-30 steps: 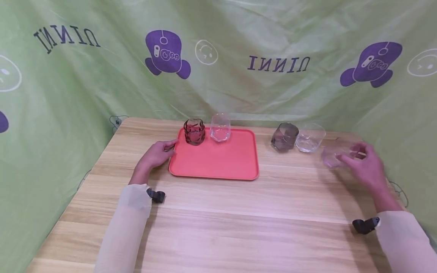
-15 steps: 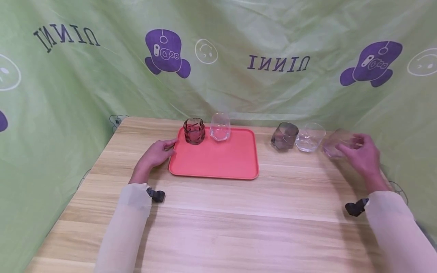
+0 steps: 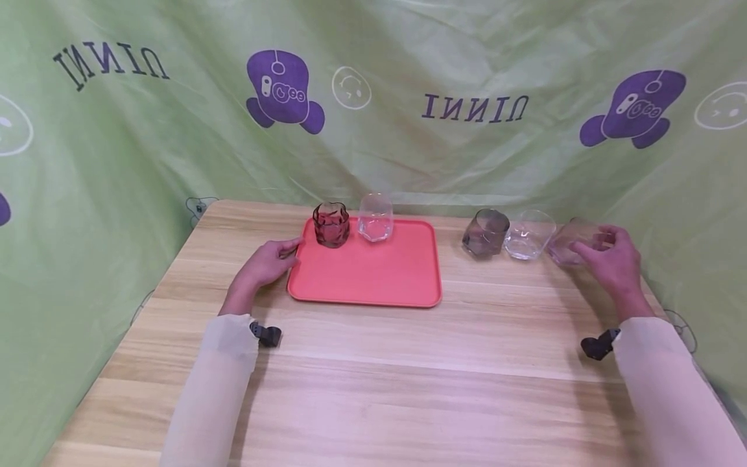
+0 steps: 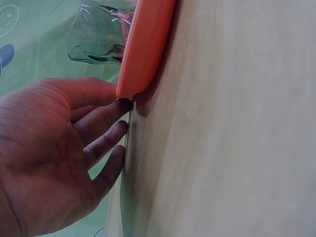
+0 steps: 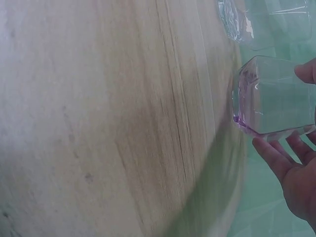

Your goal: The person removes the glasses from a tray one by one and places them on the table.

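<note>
Currently, the left hand [image 3: 266, 263] pinches the red rectangular tray [image 3: 366, 277] at nine o'clock; the right hand's [image 3: 617, 259] parted fingers grip a pinkish glass tumbler [image 5: 274, 98] toward three. Between stand a smoky-grey glass [image 3: 486, 233] and wide clear glass [image 3: 528, 236]; the tray bears a dark wavy glass [image 3: 331, 226] at eleven, tall clear glass [image 3: 375, 219] at twelve.

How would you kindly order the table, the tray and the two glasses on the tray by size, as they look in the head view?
1. Table
2. Tray
3. Dark glass and clear glass: too alike to rank.
</note>
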`<control>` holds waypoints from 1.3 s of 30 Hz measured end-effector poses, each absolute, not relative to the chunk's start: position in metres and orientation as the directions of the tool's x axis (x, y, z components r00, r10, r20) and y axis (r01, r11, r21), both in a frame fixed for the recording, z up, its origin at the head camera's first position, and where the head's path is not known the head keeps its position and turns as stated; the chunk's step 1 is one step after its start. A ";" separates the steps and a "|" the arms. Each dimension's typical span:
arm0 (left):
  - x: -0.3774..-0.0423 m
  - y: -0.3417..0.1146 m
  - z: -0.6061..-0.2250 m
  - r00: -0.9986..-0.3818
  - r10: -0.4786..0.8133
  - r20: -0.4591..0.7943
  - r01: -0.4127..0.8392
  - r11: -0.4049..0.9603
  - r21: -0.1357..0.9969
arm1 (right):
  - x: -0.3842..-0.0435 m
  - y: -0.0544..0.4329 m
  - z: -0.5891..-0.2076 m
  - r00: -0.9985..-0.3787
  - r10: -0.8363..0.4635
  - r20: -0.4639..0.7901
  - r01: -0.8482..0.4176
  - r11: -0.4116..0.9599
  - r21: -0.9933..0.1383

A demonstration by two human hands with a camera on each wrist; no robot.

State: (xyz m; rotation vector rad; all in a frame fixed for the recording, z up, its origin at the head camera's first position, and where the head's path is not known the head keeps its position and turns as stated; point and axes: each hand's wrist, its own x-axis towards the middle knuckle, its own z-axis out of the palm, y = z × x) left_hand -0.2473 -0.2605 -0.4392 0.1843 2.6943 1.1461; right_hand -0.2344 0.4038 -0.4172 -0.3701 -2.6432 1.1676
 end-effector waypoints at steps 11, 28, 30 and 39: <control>-0.248 -0.260 -0.439 -0.970 0.199 -0.140 0.035 0.683 0.730 | -0.233 0.404 -0.416 -0.957 0.284 0.064 0.142 0.649 -0.747; -0.248 -0.262 -0.441 -0.971 0.193 -0.144 0.025 0.676 0.737 | -0.231 0.405 -0.410 -0.977 0.210 -0.031 0.160 0.635 -0.756; -0.248 -0.262 -0.442 -0.971 0.193 -0.141 0.028 0.679 0.733 | -0.230 0.404 -0.409 -0.980 0.197 -0.043 0.159 0.625 -0.764; -0.247 -0.261 -0.442 -0.971 0.185 -0.149 0.017 0.680 0.733 | -0.219 0.401 -0.399 -0.984 0.177 0.022 0.100 0.650 -0.754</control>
